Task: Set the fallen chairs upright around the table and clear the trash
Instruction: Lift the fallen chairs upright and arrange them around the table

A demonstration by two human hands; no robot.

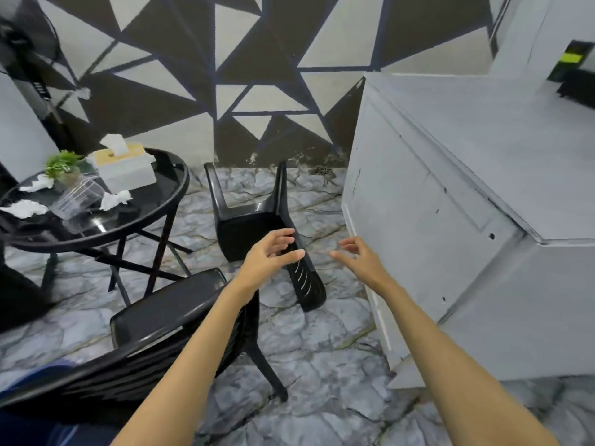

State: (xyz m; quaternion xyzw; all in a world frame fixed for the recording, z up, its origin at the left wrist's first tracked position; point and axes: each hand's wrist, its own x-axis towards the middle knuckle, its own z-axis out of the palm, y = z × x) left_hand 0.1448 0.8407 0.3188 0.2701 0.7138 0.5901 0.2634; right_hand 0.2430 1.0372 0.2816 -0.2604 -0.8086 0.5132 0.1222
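Observation:
A black plastic chair (254, 220) lies tipped over on the floor, its legs pointing up toward the wall and its slatted back resting on the tiles. My left hand (270, 254) hovers over that back with fingers apart, holding nothing. My right hand (359, 257) is open too, just right of the chair. A second black chair (161, 320) stands upright under my left forearm. Crumpled white tissues (116, 200) lie on the round black glass table (167, 201) at the left.
On the table stand a tissue box (125, 169), a small green plant (62, 162) and a clear plastic container (77, 201). A grey cabinet (434, 204) closes off the right side. A black fan (25, 43) stands at the far left. The floor is marbled grey tile.

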